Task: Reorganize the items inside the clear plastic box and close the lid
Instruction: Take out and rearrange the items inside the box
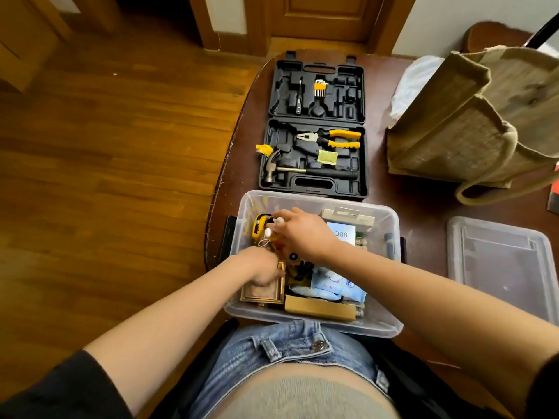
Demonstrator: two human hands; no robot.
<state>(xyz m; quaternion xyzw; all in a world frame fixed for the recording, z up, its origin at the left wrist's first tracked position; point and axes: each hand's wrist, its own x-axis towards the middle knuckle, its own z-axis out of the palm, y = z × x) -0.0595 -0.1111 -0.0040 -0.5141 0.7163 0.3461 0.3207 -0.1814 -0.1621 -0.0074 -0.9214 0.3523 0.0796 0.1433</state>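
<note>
The clear plastic box (390, 225) stands open at the table's near edge, full of small items. My left hand (262, 267) reaches into its left side, fingers curled down beside a flat wooden frame (262, 293); what it holds is hidden. My right hand (302, 229) is over the back left part and pinches a small white-capped bottle (273, 226) next to a yellow tape measure (259, 225). A white Q88 package (343, 232), a blue patterned pouch (335, 285) and a brown cardboard box (319, 308) lie in the right half. The clear lid (502, 261) rests on the table to the right.
An open black tool case (314, 125) with pliers, a hammer and hex keys lies just behind the box. A burlap bag (472, 116) stands at the back right with a white plastic bag behind it. Wooden floor drops off to the left of the table edge.
</note>
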